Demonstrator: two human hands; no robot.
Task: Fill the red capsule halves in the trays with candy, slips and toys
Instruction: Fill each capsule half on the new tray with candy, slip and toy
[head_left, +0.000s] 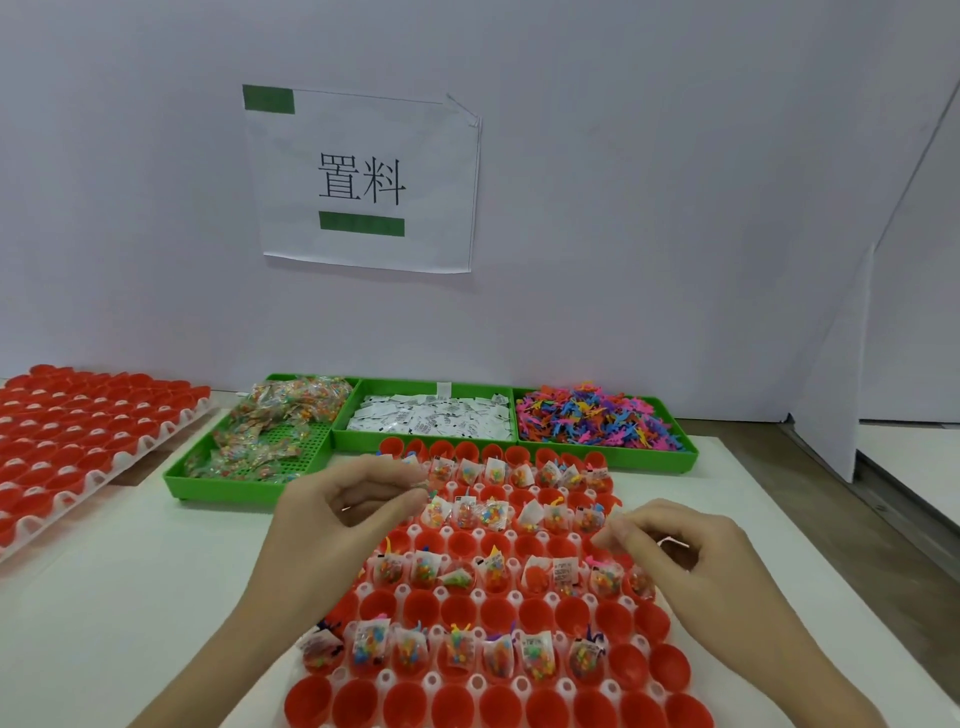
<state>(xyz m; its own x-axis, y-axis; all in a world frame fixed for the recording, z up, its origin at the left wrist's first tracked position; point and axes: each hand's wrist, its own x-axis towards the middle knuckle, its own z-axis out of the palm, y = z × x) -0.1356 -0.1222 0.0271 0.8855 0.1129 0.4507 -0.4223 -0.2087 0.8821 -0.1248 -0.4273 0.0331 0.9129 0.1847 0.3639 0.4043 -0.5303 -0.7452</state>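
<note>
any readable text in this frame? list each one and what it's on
"置料": large black characters on the white paper sheet taped to the back wall, between two green tape strips.
White slips in the middle green bin: printed black marks, too small to read.
Slips tucked in the filled capsule halves: print blurred, unreadable.

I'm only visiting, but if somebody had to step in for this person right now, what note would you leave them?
Left hand: fingers curled, pinching something small I can't identify, over the near tray.
Right hand: the same, at the tray's right side.
Supplies behind it: candy packets, paper slips, plastic toys, each in a green bin.
Done: alternate rows of red halves look filled.
Left: the empty rows between them, plus the second tray on the left, all empty.
</note>
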